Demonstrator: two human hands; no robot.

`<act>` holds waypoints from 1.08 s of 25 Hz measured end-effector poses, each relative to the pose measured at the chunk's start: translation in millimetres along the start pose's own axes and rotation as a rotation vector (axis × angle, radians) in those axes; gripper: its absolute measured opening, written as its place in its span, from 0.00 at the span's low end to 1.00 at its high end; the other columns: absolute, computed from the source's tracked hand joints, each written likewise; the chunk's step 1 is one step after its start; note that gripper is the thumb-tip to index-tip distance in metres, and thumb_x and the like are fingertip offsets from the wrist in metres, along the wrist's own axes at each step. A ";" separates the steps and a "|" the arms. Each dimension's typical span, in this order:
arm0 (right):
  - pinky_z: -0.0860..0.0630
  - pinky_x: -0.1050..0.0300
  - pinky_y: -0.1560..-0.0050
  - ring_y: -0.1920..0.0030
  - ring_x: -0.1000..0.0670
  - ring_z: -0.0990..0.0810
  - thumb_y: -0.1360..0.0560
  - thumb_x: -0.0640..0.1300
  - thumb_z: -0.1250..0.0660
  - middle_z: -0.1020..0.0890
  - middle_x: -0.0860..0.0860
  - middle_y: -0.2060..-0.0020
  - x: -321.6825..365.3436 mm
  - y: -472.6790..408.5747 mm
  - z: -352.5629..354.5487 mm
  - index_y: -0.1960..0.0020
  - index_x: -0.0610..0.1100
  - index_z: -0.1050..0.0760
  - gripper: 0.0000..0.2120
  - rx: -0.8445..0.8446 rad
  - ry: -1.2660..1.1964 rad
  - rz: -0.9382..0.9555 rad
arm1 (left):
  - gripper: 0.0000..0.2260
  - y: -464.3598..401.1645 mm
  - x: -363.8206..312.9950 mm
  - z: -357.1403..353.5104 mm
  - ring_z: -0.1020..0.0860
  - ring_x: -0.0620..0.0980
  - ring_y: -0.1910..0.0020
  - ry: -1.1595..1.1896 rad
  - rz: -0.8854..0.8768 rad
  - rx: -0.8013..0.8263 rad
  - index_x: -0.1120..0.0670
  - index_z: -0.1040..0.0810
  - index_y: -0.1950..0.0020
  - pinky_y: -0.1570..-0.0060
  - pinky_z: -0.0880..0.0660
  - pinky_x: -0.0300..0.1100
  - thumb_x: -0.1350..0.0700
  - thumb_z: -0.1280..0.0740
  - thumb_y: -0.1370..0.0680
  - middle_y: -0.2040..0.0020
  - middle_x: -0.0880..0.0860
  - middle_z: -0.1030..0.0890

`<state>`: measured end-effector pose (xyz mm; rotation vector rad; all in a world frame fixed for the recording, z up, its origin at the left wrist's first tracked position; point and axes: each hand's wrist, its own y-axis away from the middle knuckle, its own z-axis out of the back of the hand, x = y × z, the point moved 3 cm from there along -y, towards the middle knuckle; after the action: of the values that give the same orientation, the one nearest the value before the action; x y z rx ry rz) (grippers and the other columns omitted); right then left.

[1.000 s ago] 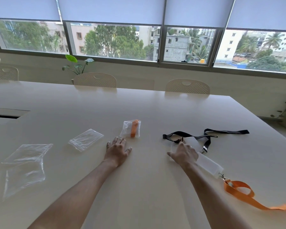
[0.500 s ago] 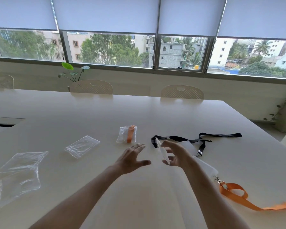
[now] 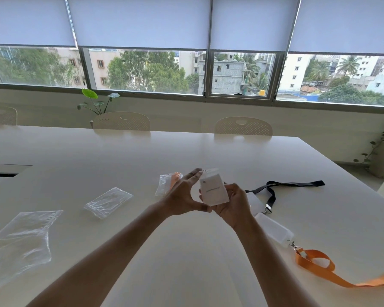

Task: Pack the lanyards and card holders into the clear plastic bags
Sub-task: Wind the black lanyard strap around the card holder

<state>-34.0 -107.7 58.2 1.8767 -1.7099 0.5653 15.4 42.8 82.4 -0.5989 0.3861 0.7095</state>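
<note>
The white rectangular card holder [image 3: 213, 189], with a small line of print on its face, is held upright in the air above the middle of the bench [image 3: 208, 251], its face turned toward the person, apparently so it can be checked or squared up before bagging. The right hand [image 3: 232, 203] grips it from behind and below, fingers curled round its lower right edge, which carries the weight. The left hand [image 3: 182, 194] is spread into a wide span, thumb at the holder's lower corner and fingertips near its top, steadying both ends rather than clamping. Just beyond the left hand lies a small clear plastic bag with an orange lanyard inside [image 3: 169, 183], seemingly one set already packed. Toward the left edge lie an empty clear zip bag [image 3: 108, 202] and a larger crumpled clear plastic bag [image 3: 22, 242], likely waiting within reach. To the right of the hands a black lanyard [image 3: 273, 191] trails across the bench, and a frosted card holder [image 3: 274, 229] clipped to an orange ribbon lanyard [image 3: 319, 267] lies toward the near right corner, both still unpacked.
</note>
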 end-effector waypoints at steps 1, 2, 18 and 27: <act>0.20 0.43 0.53 0.51 0.35 0.21 0.29 0.39 0.46 0.19 0.35 0.52 -0.8 -0.7 -2.8 0.41 0.36 0.26 0.20 -0.031 0.017 0.007 | 0.51 0.2 0.2 4.6 0.41 0.46 0.27 -0.043 -0.014 0.003 0.52 0.43 0.24 0.34 0.44 0.36 0.37 0.23 0.39 0.24 0.46 0.40; 0.20 0.47 0.56 0.53 0.37 0.20 0.27 0.38 0.47 0.18 0.37 0.54 -0.5 -1.3 -4.1 0.43 0.37 0.24 0.18 -0.084 0.056 0.030 | 0.51 0.5 -0.3 9.5 0.41 0.47 0.27 -0.096 -0.033 0.007 0.53 0.43 0.24 0.32 0.43 0.38 0.37 0.24 0.40 0.24 0.47 0.41; 0.29 0.57 0.57 0.61 0.49 0.21 0.25 0.30 0.40 0.17 0.45 0.63 13.5 -6.6 1.0 0.56 0.41 0.18 0.13 -0.157 0.877 0.422 | 0.51 -1.7 -38.4 56.9 0.40 0.51 0.26 -0.458 -0.277 -0.088 0.61 0.41 0.25 0.28 0.45 0.43 0.36 0.25 0.38 0.24 0.56 0.39; 0.29 0.59 0.62 0.76 0.52 0.28 0.22 0.37 0.37 0.25 0.51 0.79 -14.3 9.5 -2.2 0.65 0.44 0.20 0.15 -0.045 0.910 0.335 | 0.51 -22.8 -30.7 72.3 0.40 0.54 0.26 -0.538 -0.098 -0.170 0.62 0.41 0.26 0.29 0.45 0.47 0.38 0.24 0.38 0.25 0.58 0.39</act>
<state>-44.8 -95.9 51.8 1.0082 -1.3576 1.2574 19.2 59.4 162.4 -0.5568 -0.2025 0.7818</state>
